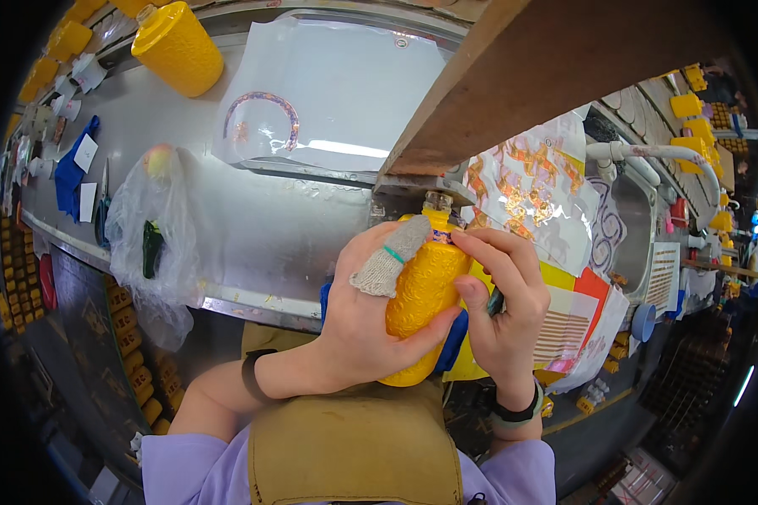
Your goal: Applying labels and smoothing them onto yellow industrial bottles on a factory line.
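Yellow btl (425,303) btwn both hands (349,311) (507,311), nr counter edge (257,314), open metal (286,223) L.

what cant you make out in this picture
- Head view: left side of the held yellow bottle, behind the left hand.
- Head view: the fingertip inside the grey finger cover, wrapped by it.
- Head view: what the reddish thing is, blurred by the plastic bag.
- Head view: the patterned sheet's upper left, behind the wooden beam.

passage between plastic bag (170,220) and hands (355,313); wooden beam (522,93) blocks way beyond bottle (429,295)
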Demonstrator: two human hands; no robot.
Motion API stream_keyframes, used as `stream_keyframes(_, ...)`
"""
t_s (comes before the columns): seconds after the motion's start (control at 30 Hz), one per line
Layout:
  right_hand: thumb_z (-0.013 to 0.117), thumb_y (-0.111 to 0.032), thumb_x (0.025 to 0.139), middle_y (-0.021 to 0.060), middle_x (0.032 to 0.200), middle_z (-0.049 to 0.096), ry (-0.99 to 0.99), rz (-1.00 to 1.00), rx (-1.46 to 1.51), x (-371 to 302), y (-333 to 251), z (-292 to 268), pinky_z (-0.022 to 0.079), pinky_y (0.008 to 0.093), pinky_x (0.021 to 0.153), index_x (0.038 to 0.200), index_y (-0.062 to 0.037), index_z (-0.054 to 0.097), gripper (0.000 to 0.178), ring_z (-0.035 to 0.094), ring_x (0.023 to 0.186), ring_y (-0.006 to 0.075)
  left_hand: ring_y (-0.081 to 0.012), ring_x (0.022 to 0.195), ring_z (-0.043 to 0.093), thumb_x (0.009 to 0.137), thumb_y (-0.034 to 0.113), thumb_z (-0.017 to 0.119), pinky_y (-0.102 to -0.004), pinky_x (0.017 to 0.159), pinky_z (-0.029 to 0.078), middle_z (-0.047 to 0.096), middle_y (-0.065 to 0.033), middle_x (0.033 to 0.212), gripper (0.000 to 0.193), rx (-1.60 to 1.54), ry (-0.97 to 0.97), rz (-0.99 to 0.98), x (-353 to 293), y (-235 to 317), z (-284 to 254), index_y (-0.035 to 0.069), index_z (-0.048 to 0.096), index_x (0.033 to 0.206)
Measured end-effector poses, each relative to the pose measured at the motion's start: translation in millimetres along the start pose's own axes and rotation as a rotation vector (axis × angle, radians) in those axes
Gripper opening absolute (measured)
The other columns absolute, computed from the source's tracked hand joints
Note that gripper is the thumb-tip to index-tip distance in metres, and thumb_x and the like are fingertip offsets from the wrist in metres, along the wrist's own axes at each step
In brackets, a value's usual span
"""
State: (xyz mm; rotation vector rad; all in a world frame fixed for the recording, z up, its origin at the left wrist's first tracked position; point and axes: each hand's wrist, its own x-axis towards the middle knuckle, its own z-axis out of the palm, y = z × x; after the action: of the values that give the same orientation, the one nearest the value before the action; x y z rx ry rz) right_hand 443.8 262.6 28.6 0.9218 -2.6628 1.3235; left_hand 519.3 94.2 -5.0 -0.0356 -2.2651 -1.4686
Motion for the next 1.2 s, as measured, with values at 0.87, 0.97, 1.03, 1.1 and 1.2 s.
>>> stream_keyframes(0.87,0.071,-0.014,0.098,0.0156,0.115,0.069,0.03,0.079,0.063,-4,-5,4,0.054,0.0371,0.084,0.123,-0.0036,0.075,0.027,0.067,0.099,0.0306,-0.0399,0.125,0.059,0.07,0.02,0.095,-0.049,0.109,0.049,0.061,-0.0189,0.134,0.079,0.048,-0.036,0.068,8,2,-11,0.002,0.06,0.138)
stream_keyframes(0.97,0.072,-0.013,0.097,0.0151,0.114,0.069,0.032,0.06,0.059,-3,-4,4,0.053,0.0371,0.083,0.122,-0.0035,0.076,0.026,0.067,0.098,0.0304,-0.0404,0.124,0.06,0.071,0.017,0.093,-0.0488,0.108,0.05,0.063,-0.0182,0.132,0.071,0.03,0.009,0.048,8,3,-9,0.002,0.064,0.134)
stream_keyframes(1.03,0.072,-0.013,0.097,0.0147,0.113,0.068,0.033,0.064,0.06,-3,-5,4,0.053,0.0365,0.081,0.121,-0.0035,0.076,0.026,0.066,0.097,0.0296,-0.0401,0.124,0.06,0.072,0.016,0.092,-0.0478,0.107,0.051,0.064,-0.0182,0.131,0.069,0.025,0.015,0.047,6,1,-9,0.002,0.064,0.133)
stream_keyframes(1.1,0.072,-0.013,0.097,0.0143,0.112,0.067,0.038,0.077,0.075,-4,-7,4,0.053,0.0357,0.08,0.12,-0.0037,0.076,0.025,0.066,0.095,0.0287,-0.0398,0.125,0.06,0.073,0.014,0.091,-0.0467,0.107,0.051,0.064,-0.0182,0.131,0.066,0.013,0.002,0.021,3,-3,-10,0.002,0.065,0.132)
stream_keyframes(1.2,0.072,-0.014,0.098,0.0142,0.112,0.066,-0.002,0.142,0.114,-5,-8,3,0.052,0.0344,0.077,0.118,-0.0041,0.077,0.023,0.065,0.093,0.0273,-0.0355,0.127,0.06,0.076,0.014,0.09,-0.0448,0.109,0.05,0.062,-0.0176,0.134,0.069,-0.177,-0.057,-0.114,-2,-15,-14,0.001,0.061,0.137)
